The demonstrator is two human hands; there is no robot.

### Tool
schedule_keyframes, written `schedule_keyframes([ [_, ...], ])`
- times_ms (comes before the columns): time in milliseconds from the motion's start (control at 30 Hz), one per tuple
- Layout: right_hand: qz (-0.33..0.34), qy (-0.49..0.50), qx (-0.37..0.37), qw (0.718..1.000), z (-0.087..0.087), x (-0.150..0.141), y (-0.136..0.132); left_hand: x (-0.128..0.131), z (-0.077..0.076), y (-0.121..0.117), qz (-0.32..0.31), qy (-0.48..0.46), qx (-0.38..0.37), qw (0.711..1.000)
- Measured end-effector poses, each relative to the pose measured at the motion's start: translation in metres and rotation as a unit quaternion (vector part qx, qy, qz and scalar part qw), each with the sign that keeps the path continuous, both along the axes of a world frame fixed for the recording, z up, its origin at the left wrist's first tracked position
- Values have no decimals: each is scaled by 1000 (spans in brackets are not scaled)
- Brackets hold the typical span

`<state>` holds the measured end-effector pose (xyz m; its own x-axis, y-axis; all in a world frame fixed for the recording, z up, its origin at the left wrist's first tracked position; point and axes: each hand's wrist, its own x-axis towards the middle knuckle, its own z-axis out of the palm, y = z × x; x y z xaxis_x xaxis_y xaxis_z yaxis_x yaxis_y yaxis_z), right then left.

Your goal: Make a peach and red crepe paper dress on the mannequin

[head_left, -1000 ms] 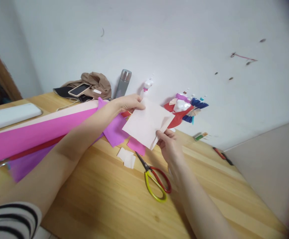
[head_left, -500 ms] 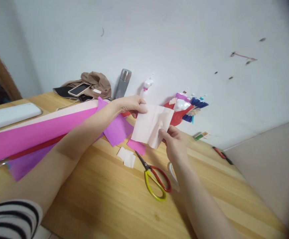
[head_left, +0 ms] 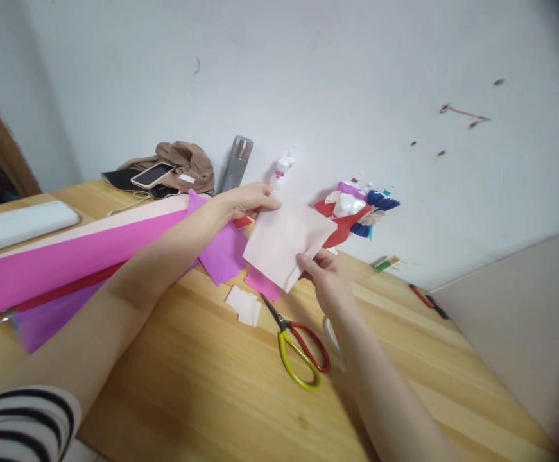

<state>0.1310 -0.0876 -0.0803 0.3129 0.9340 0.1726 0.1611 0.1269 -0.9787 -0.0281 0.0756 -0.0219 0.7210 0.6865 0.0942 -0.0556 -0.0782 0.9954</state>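
A pale pink sheet of paper (head_left: 283,240) is held up above the table between my two hands. My left hand (head_left: 255,199) pinches its upper left corner. Thumb and fingers of my right hand (head_left: 325,266) grip its lower right edge, where the paper bends a little. Below lie scissors (head_left: 303,350) with one red and one yellow handle, blades toward the far side. Small pale paper pieces (head_left: 245,305) rest left of the blades. A bright pink paper piece (head_left: 262,284) and a purple sheet (head_left: 224,253) lie partly behind the held paper.
Long pink paper (head_left: 77,256) stretches under my left arm. At the wall stand a grey flask (head_left: 237,165), a small white figure (head_left: 283,168) and a decorated figure in red and blue (head_left: 349,208). A phone (head_left: 153,174) lies on brown cloth (head_left: 190,163). A white ring (head_left: 330,333) sits by my right wrist.
The sheet has shifted slightly left and is spread flatter, with its lower edge turned. My right hand has moved a little left and down; my left hand keeps its pinch.
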Motion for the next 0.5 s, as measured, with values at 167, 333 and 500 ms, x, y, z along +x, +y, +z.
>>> schedule_keyframes([
  [167, -138, -36, 138, 980, 4, 17, 1, -12, 9, 4, 23, 19, 40, 999],
  [333, -277, -46, 178, 943, 8, 44, 6, -29, 27, -1, 117, 80, 168, 976],
  [500, -316, -64, 198, 926, 16, 59, 8, -33, 36, -6, 209, 133, 276, 929],
])
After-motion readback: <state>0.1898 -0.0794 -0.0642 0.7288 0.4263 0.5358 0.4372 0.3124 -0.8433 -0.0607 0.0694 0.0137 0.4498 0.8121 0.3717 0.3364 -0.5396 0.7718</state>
